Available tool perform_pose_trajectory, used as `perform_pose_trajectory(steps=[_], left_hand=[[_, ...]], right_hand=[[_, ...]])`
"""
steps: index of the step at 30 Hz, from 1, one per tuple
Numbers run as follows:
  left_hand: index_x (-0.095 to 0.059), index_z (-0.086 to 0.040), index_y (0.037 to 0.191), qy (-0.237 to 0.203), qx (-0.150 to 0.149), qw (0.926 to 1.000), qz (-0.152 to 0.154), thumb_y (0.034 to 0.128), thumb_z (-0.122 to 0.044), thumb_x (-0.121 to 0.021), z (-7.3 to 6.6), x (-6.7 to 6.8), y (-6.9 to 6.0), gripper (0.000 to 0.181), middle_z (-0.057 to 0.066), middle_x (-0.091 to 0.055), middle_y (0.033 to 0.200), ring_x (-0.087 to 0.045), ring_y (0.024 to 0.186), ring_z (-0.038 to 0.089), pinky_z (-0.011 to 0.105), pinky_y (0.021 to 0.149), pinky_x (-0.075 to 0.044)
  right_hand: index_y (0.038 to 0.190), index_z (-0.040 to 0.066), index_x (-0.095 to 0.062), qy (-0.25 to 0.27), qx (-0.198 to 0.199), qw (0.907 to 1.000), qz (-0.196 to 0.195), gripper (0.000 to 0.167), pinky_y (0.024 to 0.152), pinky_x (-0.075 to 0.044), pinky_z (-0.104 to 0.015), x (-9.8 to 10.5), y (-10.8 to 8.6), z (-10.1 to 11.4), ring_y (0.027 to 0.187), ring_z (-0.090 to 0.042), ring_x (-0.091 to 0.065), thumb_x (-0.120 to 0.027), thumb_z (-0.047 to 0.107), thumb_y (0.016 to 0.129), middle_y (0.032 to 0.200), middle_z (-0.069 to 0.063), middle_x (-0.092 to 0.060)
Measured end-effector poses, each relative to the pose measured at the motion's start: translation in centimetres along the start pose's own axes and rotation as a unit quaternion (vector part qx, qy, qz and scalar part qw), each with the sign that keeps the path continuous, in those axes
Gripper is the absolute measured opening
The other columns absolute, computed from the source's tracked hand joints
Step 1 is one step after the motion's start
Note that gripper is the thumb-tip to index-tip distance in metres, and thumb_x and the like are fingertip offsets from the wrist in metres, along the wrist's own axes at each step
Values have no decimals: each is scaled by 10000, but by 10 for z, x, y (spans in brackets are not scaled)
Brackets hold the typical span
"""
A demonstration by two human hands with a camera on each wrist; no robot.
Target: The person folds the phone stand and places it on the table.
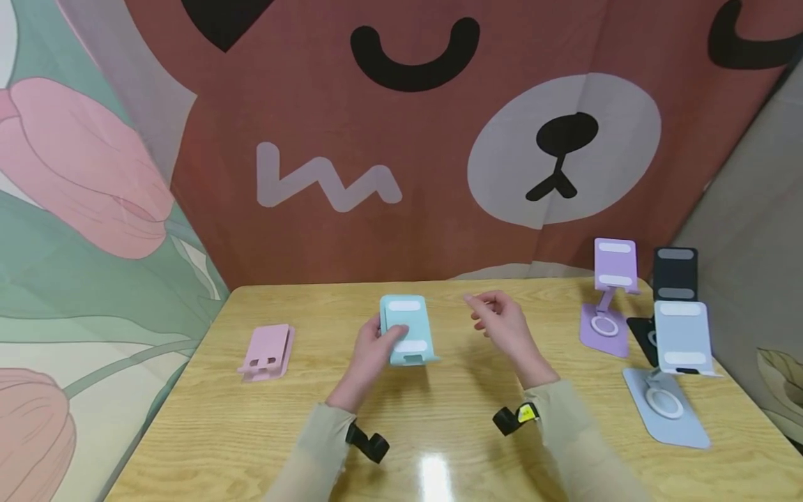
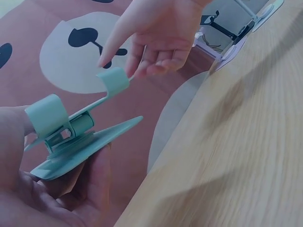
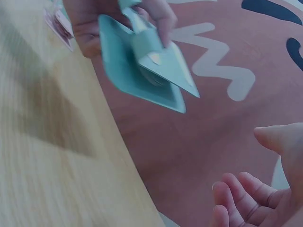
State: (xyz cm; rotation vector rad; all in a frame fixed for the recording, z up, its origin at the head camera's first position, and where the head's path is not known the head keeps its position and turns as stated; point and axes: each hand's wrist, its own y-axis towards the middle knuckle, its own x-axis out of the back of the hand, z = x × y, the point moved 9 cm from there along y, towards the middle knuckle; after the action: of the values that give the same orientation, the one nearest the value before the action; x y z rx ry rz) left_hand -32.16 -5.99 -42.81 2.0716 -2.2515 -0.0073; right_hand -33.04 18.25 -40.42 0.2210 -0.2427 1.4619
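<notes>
The teal stand [image 1: 412,319] is in the air above the middle of the desk [image 1: 207,418], with the left hand [image 1: 374,351] clamped on it: thumb across the plate [image 1: 419,312], fingers under the base [image 2: 102,144]. The right hand [image 1: 507,331] hangs near it, toward the right edge, fingers loosely bent, holding nothing. Plate and base lie close together about the hinge [image 2: 82,123], so the step in hand looks like unfolding. To do it well, the left hand should grip the base alone and lift its thumb off the plate; the right should take the plate by its sides and swing it up slowly, fingertips clear of the hinge. The blue stand [image 1: 682,335] by the right edge shows a likely shape.
</notes>
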Motion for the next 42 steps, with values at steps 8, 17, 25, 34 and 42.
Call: perform_pose_trajectory(steps=[8, 17, 25, 34, 42], left_hand=[[-576, 49, 1315, 193, 90, 9997, -107, 959, -205, -651, 3, 11, 1, 443, 175, -682, 1146, -662, 1011, 262, 391, 871, -545], [-574, 62, 1307, 448, 202, 9986, -194, 960, -211, -648, 10, 32, 4, 447, 172, -684, 1114, -665, 977, 256, 382, 846, -549], [-555, 79, 1327, 579, 309, 9973, -344, 968, -209, -643, 8, 51, 2, 468, 195, -671, 1144, -654, 995, 266, 378, 863, -537], [-529, 115, 1342, 722, 413, 9955, -461, 975, -201, -648, 15, 72, 2, 498, 221, -666, 1150, -654, 1002, 282, 385, 859, -539], [-528, 117, 1342, 952, 577, 9916, -656, 971, -188, -649, 22, 90, 3, 495, 240, -653, 1166, -640, 1024, 301, 382, 878, -521]], right_hand=[[1259, 29, -565, -66, -90, 9994, -325, 619, 773, -522, -341, 30, 4, -4, 930, -307, -639, -625, 570, 965, 1113, -196, -650], [1272, 15, -550, -291, -136, 9976, -610, 665, 734, -512, -290, 57, 3, -9, 867, -209, -625, -601, 601, 963, 1103, -178, -650], [1225, -4, -554, -287, 67, 9947, -985, 554, 656, -508, -251, 85, 4, -6, 749, -98, -614, -612, 497, 996, 958, -77, -675], [1243, 1, -552, -486, 85, 9893, -1375, 565, 655, -510, -249, 116, -1, -11, 775, -102, -606, -619, 501, 990, 988, -90, -669], [1368, -20, -478, -911, -189, 9837, -1542, 708, 737, -468, -247, 140, -6, -13, 945, -179, -560, -560, 573, 989, 1179, -153, -584]])
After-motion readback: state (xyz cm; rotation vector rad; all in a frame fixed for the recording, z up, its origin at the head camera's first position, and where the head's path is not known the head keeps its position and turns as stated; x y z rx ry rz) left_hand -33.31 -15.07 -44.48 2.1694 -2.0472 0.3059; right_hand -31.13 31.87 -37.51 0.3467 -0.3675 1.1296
